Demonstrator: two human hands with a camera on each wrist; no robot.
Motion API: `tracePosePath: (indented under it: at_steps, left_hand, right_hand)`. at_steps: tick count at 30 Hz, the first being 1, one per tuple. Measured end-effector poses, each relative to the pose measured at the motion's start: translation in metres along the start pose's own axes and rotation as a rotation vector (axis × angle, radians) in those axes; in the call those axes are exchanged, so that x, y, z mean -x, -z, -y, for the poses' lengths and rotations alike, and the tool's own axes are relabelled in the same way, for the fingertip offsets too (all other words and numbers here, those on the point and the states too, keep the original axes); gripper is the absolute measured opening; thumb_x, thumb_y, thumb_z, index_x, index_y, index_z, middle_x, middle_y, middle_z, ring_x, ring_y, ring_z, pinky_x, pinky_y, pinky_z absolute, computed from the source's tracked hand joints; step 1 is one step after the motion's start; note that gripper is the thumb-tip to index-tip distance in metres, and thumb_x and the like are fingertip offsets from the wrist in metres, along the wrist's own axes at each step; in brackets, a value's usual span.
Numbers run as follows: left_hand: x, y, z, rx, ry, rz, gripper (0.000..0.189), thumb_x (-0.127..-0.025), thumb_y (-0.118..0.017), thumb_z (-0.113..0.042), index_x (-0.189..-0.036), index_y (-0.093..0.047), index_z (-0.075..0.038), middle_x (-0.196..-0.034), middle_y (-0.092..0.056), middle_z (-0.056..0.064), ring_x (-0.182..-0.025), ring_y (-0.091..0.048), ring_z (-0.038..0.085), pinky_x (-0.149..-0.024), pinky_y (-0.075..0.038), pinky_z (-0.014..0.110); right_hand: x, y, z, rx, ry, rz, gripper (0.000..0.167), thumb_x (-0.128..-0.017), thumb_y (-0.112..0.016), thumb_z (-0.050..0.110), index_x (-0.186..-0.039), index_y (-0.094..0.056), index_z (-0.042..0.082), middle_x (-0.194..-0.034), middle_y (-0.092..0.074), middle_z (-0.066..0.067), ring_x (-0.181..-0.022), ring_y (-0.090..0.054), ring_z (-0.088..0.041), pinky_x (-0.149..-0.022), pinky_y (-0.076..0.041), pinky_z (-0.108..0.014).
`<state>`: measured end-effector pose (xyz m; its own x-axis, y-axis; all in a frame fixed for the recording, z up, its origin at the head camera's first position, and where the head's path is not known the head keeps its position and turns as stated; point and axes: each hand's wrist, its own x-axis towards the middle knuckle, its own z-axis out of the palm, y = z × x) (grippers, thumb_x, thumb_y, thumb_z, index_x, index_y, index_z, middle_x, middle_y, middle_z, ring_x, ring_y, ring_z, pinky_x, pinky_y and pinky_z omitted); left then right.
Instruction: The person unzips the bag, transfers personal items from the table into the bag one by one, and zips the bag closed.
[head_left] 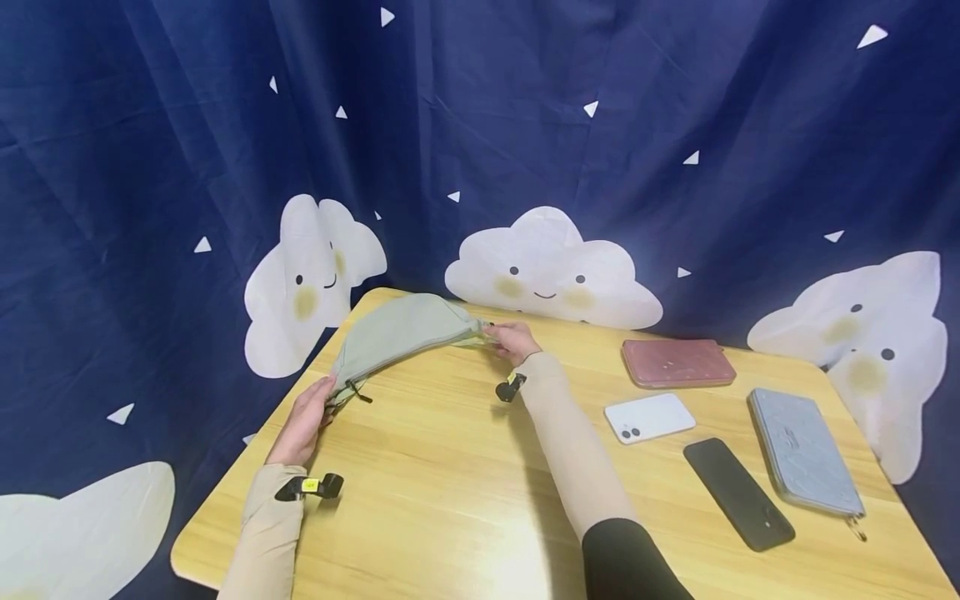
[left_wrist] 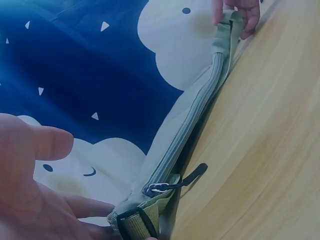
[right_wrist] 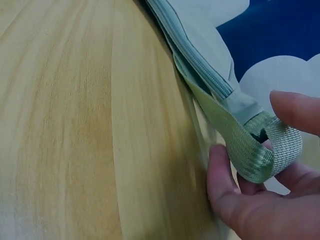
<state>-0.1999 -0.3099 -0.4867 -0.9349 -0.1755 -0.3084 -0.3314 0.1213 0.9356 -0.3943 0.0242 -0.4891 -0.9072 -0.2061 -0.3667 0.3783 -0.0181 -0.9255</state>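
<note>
A pale green waist bag (head_left: 401, 329) lies at the table's back left corner, curved side away from me. Its zip (left_wrist: 192, 117) runs along the near edge, with a black zip pull (left_wrist: 192, 175) at the left end. My left hand (head_left: 303, 421) touches that end; in the left wrist view its thumb stands apart and the fingers reach under the strap and black buckle (left_wrist: 135, 217). At the other end, my right hand (head_left: 513, 340) has its fingers curled round the looped green strap (right_wrist: 255, 155), the thumb beside the loop.
On the table's right side lie a dark red zip wallet (head_left: 678, 363), a white phone (head_left: 652, 417), a black phone (head_left: 738, 493) and a grey-blue zip wallet (head_left: 806, 450). A dark blue curtain (head_left: 517, 158) with clouds hangs behind the wooden table (head_left: 420, 492).
</note>
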Motion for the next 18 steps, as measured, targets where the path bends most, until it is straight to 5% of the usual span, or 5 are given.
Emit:
tracePosePath:
  at_steps: [6,14,18]
  left_hand:
    - [0.006,-0.002,-0.002,-0.021,0.005,-0.02,0.071,-0.111,-0.029,-0.046,-0.165,-0.01,-0.005,-0.17,-0.016,0.019,-0.136,-0.03,0.022,-0.093,-0.036,0.021]
    - [0.008,-0.004,-0.001,-0.017,0.011,0.001,0.072,-0.111,-0.03,-0.047,-0.165,-0.012,-0.004,-0.172,-0.014,0.018,-0.139,-0.029,0.022,-0.091,-0.037,0.022]
    - [0.007,-0.004,-0.002,-0.005,0.006,0.009,0.072,-0.111,-0.031,-0.048,-0.165,-0.011,-0.005,-0.173,-0.011,0.017,-0.142,-0.027,0.022,-0.09,-0.037,0.022]
  right_hand:
    - [-0.002,0.003,-0.004,-0.046,-0.011,-0.017,0.046,-0.101,-0.06,0.004,-0.144,-0.049,-0.011,-0.14,-0.054,-0.02,-0.121,-0.059,-0.026,-0.113,-0.049,-0.038]
    - [0.008,0.016,-0.009,0.008,-0.002,-0.017,0.048,-0.103,-0.054,0.004,-0.151,-0.052,0.008,-0.131,-0.06,-0.015,-0.104,-0.061,-0.017,-0.088,-0.053,-0.027]
    - [0.009,0.023,-0.009,0.0,0.01,0.003,0.046,-0.102,-0.054,0.004,-0.148,-0.056,0.008,-0.122,-0.063,-0.012,-0.104,-0.066,-0.019,-0.088,-0.055,-0.027]
